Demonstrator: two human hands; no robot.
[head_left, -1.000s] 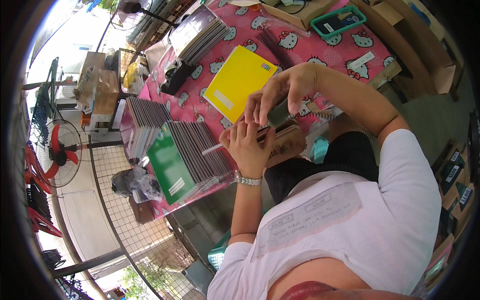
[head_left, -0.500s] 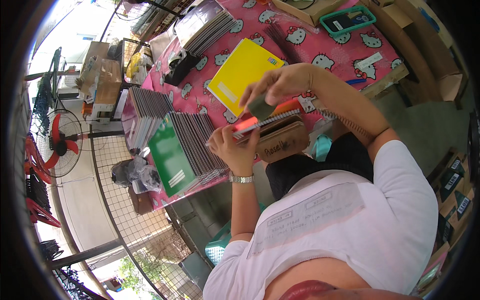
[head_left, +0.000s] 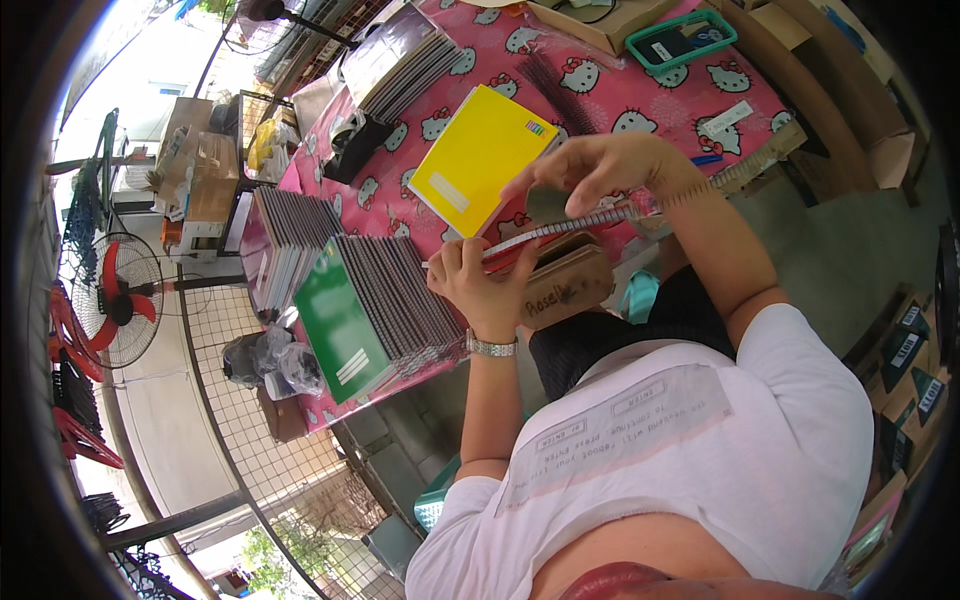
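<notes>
My left hand (head_left: 482,287) is closed on the left end of a spiral notebook (head_left: 515,240), with its bound edge turned up. A long wire coil (head_left: 690,193) runs along that edge and sticks out past its right end, below my right wrist. My right hand (head_left: 610,170) is over the notebook, its thumb and bent fingers around a dark green pad (head_left: 546,204); the contact is partly hidden. Under the notebook is a brown wooden block (head_left: 570,288) with handwriting on it. A yellow notebook (head_left: 483,160) lies flat just beyond my hands.
Stacked green notebooks (head_left: 345,325) and purple-covered notebooks (head_left: 285,235) stand at the left of the pink table (head_left: 575,75). Farther back are another notebook stack (head_left: 400,65), loose dark coils (head_left: 553,88) and a teal tray (head_left: 682,42). A fan (head_left: 118,298) stands at far left.
My right hand and the dark green pad have moved a little right. The notebook has tipped, showing less of its red face. The protruding coil lies higher, against my right wrist.
</notes>
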